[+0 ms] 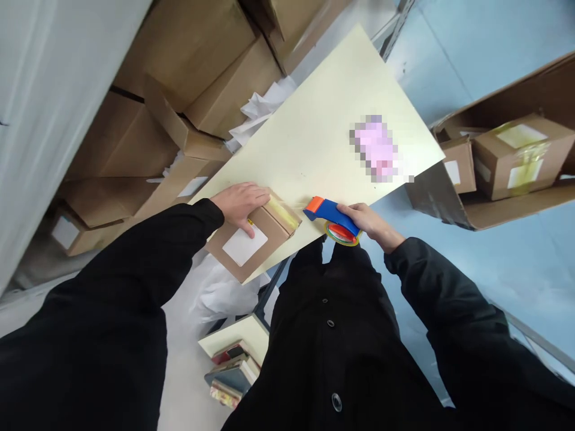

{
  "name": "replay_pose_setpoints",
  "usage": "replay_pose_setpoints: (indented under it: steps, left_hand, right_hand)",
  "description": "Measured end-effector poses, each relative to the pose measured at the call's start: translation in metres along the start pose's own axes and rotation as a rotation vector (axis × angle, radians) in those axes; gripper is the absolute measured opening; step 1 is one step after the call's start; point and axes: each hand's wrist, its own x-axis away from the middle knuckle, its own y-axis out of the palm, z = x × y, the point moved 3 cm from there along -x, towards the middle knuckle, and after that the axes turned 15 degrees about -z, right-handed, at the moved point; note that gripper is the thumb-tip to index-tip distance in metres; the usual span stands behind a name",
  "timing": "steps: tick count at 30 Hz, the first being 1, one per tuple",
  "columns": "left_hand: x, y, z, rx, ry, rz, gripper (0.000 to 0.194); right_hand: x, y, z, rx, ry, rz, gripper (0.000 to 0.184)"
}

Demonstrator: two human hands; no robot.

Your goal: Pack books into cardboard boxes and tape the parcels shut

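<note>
A pink item (376, 146), blurred by pixels, lies on the pale counter (296, 137). Off to the right, a large open cardboard box (498, 216) holds smaller cartons (494, 170), one banded with yellow tape, against a blue floor (516, 287). Brown boxes (188, 54) crowd the upper left, near crumpled white paper (269, 102). Lower down, books (231, 372) lie piled near rumpled white sheeting (220, 293).

Pink item (376, 148) on table (291, 143): blurred, kind unreadable. Open carton (431, 194): cut off at right edge. Tape dispenser (330, 211): handle partly covered by right hand (368, 221). Small box (238, 257): label partly under left hand (240, 203).
</note>
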Motion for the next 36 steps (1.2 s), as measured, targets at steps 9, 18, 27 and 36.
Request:
replay_pose_setpoints:
  steps: [9,18,27,36]
  left_hand:
    - [0.017,0.020,-0.021,-0.070,-0.169,0.157,0.091]
    - [0.013,0.028,-0.039,0.065,-0.251,0.189,0.093]
    - [0.020,0.038,-0.038,0.245,-0.371,0.310,0.095]
    - [0.038,0.033,-0.017,0.265,-0.487,0.394,0.117]
  right_hand:
    - [-0.024,-0.027,-0.085,0.133,0.009,-0.090,0.046]
    - [-0.057,-0.028,-0.133,0.146,0.106,-0.148,0.031]
    - [-0.068,-0.029,-0.150,0.025,0.124,-0.205,0.028]
    - [-0.075,-0.034,-0.142,0.103,0.074,-0.190,0.034]
